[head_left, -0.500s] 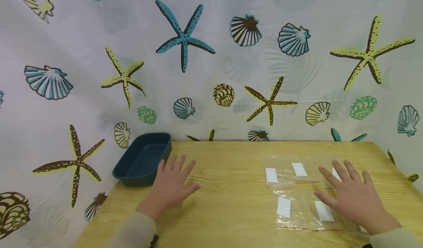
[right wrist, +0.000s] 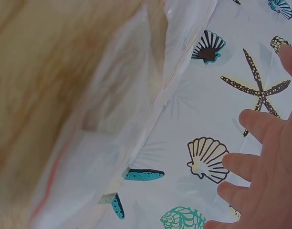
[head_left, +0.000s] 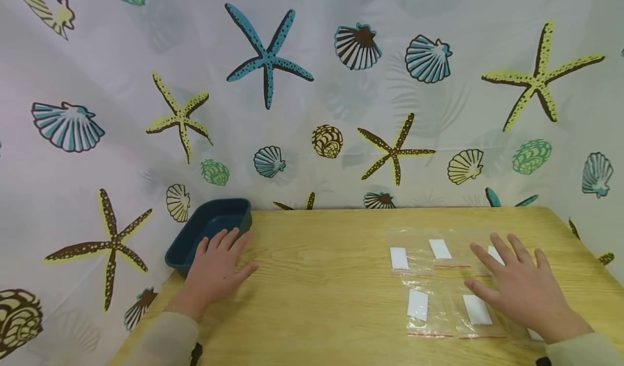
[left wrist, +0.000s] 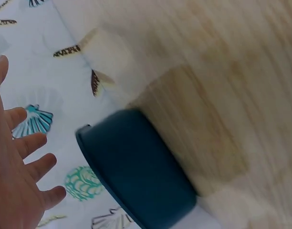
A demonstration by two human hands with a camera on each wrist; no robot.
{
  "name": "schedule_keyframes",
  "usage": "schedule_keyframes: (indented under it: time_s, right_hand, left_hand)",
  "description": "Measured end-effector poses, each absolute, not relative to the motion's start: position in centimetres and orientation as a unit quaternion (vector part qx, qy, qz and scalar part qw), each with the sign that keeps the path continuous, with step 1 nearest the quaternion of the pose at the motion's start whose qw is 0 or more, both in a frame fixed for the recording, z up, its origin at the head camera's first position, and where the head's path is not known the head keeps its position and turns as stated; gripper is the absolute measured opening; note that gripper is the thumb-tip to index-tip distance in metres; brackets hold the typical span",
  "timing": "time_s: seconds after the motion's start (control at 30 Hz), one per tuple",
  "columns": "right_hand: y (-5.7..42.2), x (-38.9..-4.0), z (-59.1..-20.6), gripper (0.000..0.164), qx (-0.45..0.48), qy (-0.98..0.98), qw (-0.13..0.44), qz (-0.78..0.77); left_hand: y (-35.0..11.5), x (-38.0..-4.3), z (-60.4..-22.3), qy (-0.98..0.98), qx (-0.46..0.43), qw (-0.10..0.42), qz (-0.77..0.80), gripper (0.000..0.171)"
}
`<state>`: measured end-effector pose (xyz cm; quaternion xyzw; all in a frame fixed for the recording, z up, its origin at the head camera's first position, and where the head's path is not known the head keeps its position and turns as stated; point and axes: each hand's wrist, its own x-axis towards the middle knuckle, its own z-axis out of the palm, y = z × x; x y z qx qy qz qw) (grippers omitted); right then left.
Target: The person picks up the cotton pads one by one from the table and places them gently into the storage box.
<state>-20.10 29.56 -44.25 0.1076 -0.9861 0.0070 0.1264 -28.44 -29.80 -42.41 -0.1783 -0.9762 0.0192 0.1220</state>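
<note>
My left hand is held with spread fingers in front of the dark blue bin, overlapping its near right side in the head view. In the left wrist view, the bin's outer wall shows beside the fingers, with a gap between them. On the right, my right hand hovers with fingers apart over several clear zip bags with red seal lines, holding nothing. White slips lie in the bags, such as the front-left bag and its slip. The hand partly hides the rightmost bags.
The wood-grain table stretches between the two hands. Behind it and along both sides hangs a white curtain printed with starfish and shells. The bin stands at the table's left edge, close to the curtain.
My left hand has moved left, from the right of the bin to in front of it. The right hand and the bags have stayed in place.
</note>
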Motion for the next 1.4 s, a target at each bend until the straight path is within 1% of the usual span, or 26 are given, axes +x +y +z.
schedule_keyframes:
  time_s: [0.17, 0.37, 0.63, 0.73, 0.97, 1.4]
  right_hand:
    - [29.5, -19.9, -44.2, 0.081, 0.109, -0.986, 0.123, 0.013]
    - [29.7, -19.8, -44.1, 0.08, 0.106, -0.986, 0.126, 0.013]
    - [29.9, -19.8, -44.0, 0.08, 0.104, -0.988, 0.116, 0.021]
    - [30.0, -19.8, -44.1, 0.08, 0.103, -0.987, 0.117, 0.023]
    - [30.1, -19.8, -44.1, 0.079, 0.102, -0.987, 0.119, 0.025]
    - [30.4, -19.9, -44.2, 0.078, 0.099, -0.988, 0.113, 0.026]
  left_hand:
    - [-32.2, -28.4, -42.7, -0.978, -0.172, 0.114, 0.005, 0.08]
    - [-34.1, -28.9, -42.7, -0.983, -0.159, 0.096, 0.001, 0.082]
    - [-36.2, -29.4, -43.3, -0.988, -0.137, 0.077, 0.003, 0.074]
    - [-36.6, -29.6, -43.5, -0.989, -0.128, 0.069, 0.01, 0.073]
    - [-36.7, -29.7, -43.3, -0.993, -0.116, 0.035, 0.003, 0.071]
    - [-37.7, -29.9, -43.4, -0.995, -0.097, -0.004, 0.01, 0.077]
